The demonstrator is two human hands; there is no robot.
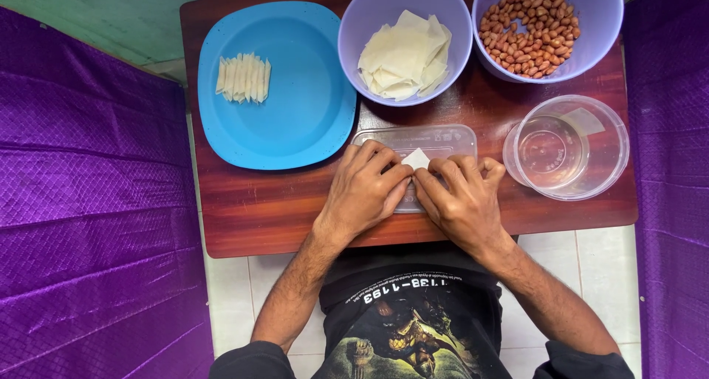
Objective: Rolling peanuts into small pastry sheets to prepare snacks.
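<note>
My left hand (pixel 363 189) and my right hand (pixel 463 200) meet over a clear rectangular lid (pixel 443 138) lying flat on the small wooden table (pixel 266 209). Both hands pinch a small pale dough wrapper (pixel 416 158), whose corner sticks up between the fingertips. Most of the wrapper is hidden under my fingers. A row of several rolled wrappers (pixel 244 78) lies on the blue plate (pixel 295 121) to the left.
A purple bowl (pixel 369 10) of flat pale wrappers (pixel 405 54) stands at the back middle. Beside it a second purple bowl (pixel 598 10) holds peanuts (pixel 529 30). A clear round tub (pixel 569 149) with a little liquid sits right. Purple quilted cloth (pixel 88 202) flanks both sides.
</note>
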